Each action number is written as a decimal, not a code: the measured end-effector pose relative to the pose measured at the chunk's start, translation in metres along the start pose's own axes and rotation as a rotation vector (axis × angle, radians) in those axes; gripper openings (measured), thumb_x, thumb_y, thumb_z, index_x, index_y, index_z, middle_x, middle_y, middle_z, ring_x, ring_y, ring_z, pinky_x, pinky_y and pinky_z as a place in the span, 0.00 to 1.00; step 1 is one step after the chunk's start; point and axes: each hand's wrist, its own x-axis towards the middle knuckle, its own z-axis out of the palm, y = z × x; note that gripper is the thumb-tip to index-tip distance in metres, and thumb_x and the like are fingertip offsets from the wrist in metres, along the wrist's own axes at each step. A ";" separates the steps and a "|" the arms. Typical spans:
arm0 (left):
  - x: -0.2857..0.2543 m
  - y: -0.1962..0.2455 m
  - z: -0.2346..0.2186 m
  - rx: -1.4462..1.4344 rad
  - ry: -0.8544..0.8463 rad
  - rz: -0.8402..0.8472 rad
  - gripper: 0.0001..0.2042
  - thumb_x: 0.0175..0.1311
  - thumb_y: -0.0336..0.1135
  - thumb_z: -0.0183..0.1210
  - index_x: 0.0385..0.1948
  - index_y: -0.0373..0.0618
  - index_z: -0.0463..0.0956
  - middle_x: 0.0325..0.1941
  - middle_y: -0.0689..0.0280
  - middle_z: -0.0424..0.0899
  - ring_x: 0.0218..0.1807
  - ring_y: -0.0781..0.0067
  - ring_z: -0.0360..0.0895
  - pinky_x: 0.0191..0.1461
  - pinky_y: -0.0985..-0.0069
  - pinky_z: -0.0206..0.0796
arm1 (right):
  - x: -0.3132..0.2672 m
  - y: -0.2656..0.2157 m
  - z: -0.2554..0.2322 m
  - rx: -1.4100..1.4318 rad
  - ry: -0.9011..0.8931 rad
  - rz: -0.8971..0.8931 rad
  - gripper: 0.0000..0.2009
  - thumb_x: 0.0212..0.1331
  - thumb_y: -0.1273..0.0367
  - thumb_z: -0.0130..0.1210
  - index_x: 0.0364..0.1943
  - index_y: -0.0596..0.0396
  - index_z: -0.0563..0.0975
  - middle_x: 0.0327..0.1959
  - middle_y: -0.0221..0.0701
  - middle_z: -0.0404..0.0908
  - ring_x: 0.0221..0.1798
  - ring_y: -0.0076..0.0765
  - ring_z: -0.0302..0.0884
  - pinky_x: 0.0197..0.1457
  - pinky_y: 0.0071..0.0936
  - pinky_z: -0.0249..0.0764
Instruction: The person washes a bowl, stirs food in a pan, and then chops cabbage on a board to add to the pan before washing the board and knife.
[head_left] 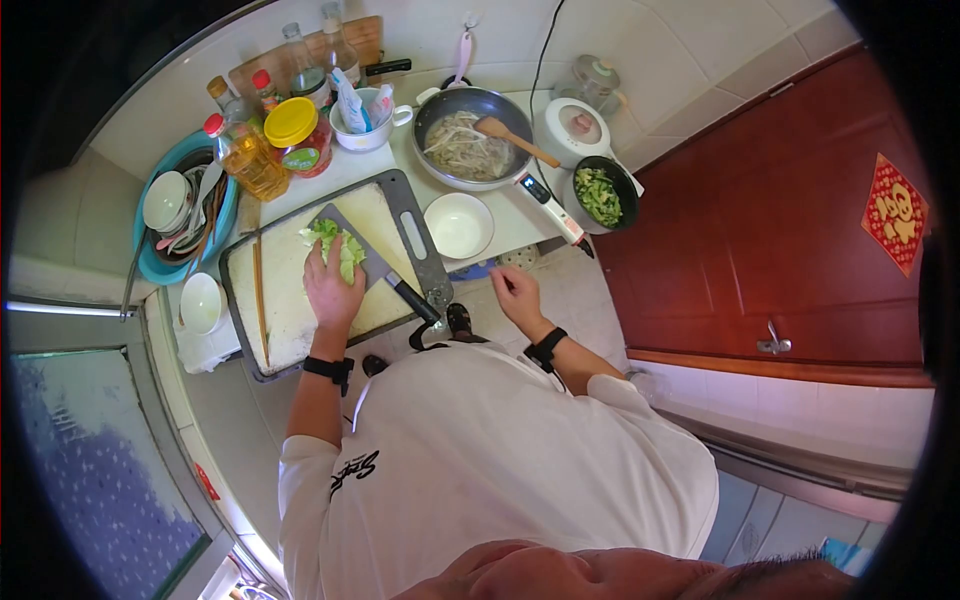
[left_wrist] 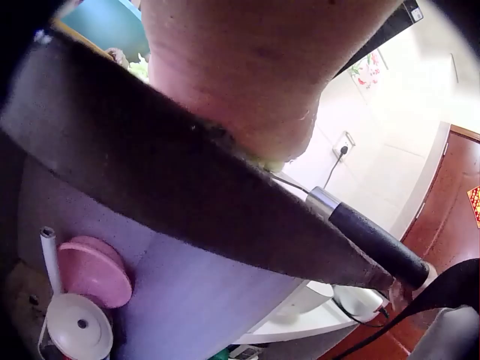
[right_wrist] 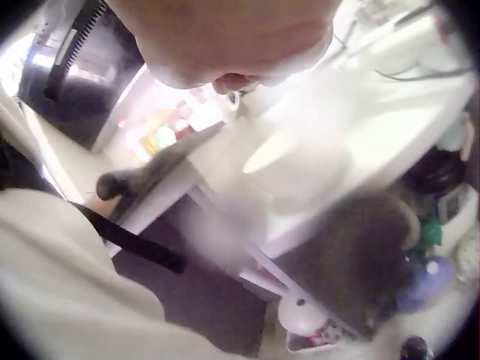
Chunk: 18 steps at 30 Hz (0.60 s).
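My left hand [head_left: 334,292] rests on chopped green lettuce [head_left: 350,258], its fingers reaching over the leaves. Beneath the leaves a cleaver [head_left: 367,240] lies flat on the cutting board [head_left: 285,310]; its black handle [head_left: 408,297] juts toward the board's right side, with no hand on it. In the left wrist view the dark board edge hides most of the lettuce below the hand. My right hand [head_left: 518,298] hangs past the counter's front edge, loosely curled and holding nothing. A white bowl [head_left: 459,225] stands beyond it.
A frying pan [head_left: 440,110] with pale strips and a wooden spatula [head_left: 520,142] stands behind the bowl. To its right is a dark pot of chopped greens [head_left: 599,192]. Chopsticks [head_left: 262,300] lie on the board's left. Bottles [head_left: 240,160] and a blue basin [head_left: 146,240] are at left.
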 end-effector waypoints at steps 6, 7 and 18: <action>-0.001 0.000 0.001 -0.023 0.036 0.011 0.30 0.50 0.36 0.63 0.60 0.51 0.71 0.61 0.47 0.69 0.60 0.45 0.68 0.61 0.53 0.62 | -0.138 0.193 -0.046 -0.600 -0.795 0.503 0.17 0.56 0.57 0.56 0.32 0.60 0.82 0.33 0.49 0.83 0.37 0.55 0.82 0.42 0.45 0.76; -0.001 0.001 0.001 -0.019 0.050 0.016 0.29 0.50 0.36 0.63 0.60 0.50 0.71 0.61 0.47 0.69 0.60 0.44 0.68 0.61 0.53 0.62 | -0.160 0.203 -0.059 -0.655 -0.943 0.927 0.16 0.51 0.59 0.60 0.32 0.60 0.83 0.32 0.47 0.84 0.36 0.48 0.84 0.41 0.45 0.76; 0.000 0.002 0.000 0.005 0.045 0.040 0.28 0.51 0.35 0.62 0.60 0.50 0.72 0.60 0.48 0.70 0.59 0.44 0.68 0.60 0.55 0.63 | -0.170 0.183 -0.038 -0.275 -0.650 1.023 0.17 0.55 0.60 0.53 0.19 0.60 0.79 0.17 0.38 0.80 0.20 0.37 0.77 0.28 0.35 0.73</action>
